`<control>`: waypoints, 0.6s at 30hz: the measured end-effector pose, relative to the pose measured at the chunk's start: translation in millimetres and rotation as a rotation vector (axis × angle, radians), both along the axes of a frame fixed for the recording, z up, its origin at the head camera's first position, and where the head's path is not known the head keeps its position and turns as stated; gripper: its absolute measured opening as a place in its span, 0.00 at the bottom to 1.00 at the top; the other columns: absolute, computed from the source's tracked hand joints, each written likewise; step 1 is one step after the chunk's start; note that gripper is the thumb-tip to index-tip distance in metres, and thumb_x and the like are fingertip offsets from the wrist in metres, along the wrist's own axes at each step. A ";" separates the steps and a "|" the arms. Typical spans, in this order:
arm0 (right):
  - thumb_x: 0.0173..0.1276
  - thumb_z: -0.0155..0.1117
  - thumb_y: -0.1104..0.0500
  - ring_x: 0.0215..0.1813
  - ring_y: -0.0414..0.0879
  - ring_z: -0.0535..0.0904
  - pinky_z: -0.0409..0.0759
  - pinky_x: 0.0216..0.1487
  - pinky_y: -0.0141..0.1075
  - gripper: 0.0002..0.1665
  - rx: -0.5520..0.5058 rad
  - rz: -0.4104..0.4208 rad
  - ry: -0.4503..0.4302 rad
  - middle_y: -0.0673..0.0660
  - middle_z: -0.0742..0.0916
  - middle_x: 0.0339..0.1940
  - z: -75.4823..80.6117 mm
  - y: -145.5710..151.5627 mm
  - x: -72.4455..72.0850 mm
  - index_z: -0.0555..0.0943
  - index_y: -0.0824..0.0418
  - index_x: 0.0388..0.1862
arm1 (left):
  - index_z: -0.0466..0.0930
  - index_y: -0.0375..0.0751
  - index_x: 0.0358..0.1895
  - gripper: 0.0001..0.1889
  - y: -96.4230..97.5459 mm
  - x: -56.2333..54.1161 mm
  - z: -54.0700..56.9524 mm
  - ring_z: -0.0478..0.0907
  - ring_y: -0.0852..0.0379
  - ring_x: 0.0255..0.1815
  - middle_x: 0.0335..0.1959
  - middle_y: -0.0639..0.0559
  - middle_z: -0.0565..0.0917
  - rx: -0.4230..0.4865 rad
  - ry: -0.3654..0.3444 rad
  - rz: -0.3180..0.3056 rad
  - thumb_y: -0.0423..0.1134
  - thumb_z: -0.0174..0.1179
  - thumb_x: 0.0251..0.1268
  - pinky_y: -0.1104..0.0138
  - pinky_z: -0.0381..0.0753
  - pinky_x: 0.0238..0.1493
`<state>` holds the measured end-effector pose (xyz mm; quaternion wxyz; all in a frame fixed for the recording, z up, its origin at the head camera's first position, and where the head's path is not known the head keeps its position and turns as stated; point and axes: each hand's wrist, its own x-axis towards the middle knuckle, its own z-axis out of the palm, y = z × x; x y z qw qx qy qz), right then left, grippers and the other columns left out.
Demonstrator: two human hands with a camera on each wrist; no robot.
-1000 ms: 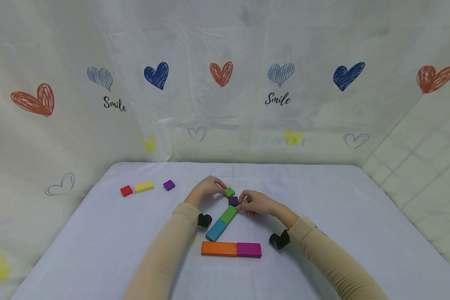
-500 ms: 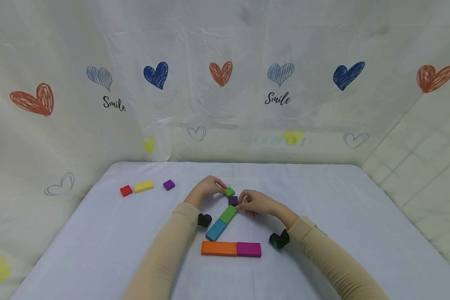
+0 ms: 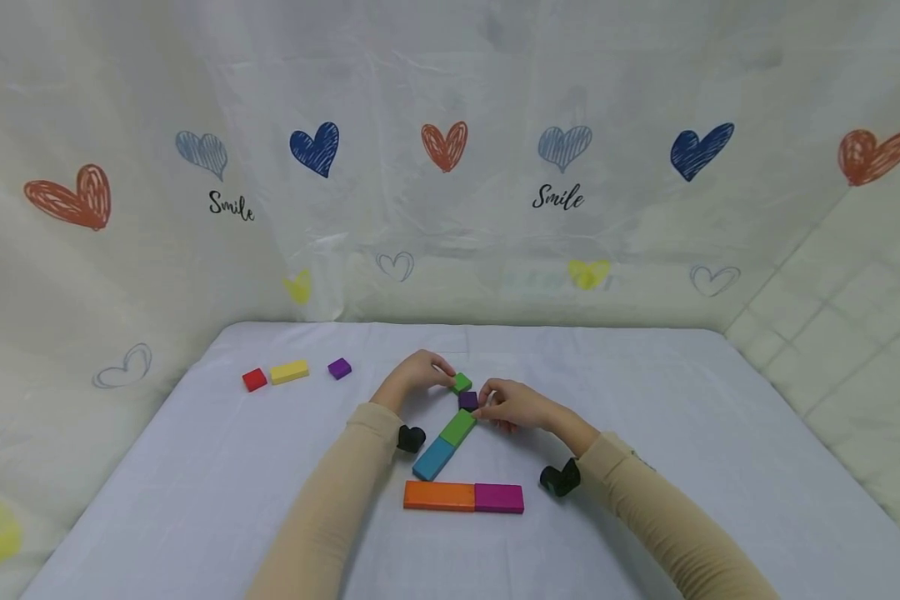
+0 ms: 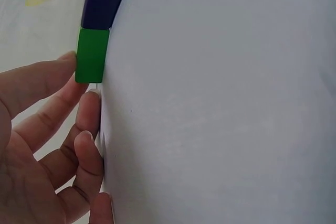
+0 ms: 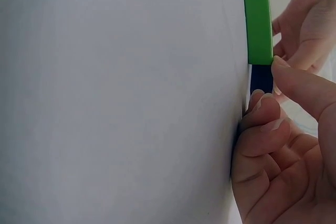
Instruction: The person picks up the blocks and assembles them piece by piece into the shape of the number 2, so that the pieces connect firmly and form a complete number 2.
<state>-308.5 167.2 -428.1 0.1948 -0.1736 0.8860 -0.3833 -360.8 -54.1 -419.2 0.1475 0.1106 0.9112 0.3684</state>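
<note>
In the head view, my left hand (image 3: 423,372) pinches a small green block (image 3: 461,382) at the far end of a slanting row. In the left wrist view the thumb lies against one side of that block (image 4: 92,56). A dark purple block (image 3: 468,401) adjoins it. My right hand (image 3: 520,405) holds the dark purple block with thumb and curled fingers. In the right wrist view its thumb tip sits at the corner where a longer green block (image 5: 258,19) meets the dark purple block (image 5: 261,78). A blue block (image 3: 433,459) continues the row nearer me.
An orange block (image 3: 439,496) and a magenta block (image 3: 499,498) lie end to end in front of the row. At the back left lie a red block (image 3: 254,380), a yellow block (image 3: 289,372) and a purple block (image 3: 340,368). White cloth (image 3: 630,375) covers the table.
</note>
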 end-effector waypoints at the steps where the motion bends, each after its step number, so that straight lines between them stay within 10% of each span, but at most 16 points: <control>1: 0.73 0.68 0.53 0.23 0.44 0.73 0.72 0.26 0.33 0.13 0.001 -0.001 -0.001 0.53 0.79 0.24 0.2 0.4 0.2 0.76 0.59 0.45 | 0.90 0.41 0.48 0.11 0.5 0.2 0.1 0.76 0.49 0.56 0.58 0.45 0.83 0.001 0.001 0.000 0.41 0.68 0.67 0.55 0.74 0.61; 18: 0.72 0.70 0.53 0.24 0.45 0.73 0.73 0.30 0.35 0.20 -0.071 -0.006 -0.015 0.53 0.80 0.27 1.9 1.1 0.9 0.72 0.60 0.52 | 0.87 0.40 0.53 0.14 -11.6 -3.8 0.4 0.81 0.53 0.42 0.43 0.48 0.86 0.045 0.006 -0.029 0.43 0.63 0.73 0.62 0.79 0.47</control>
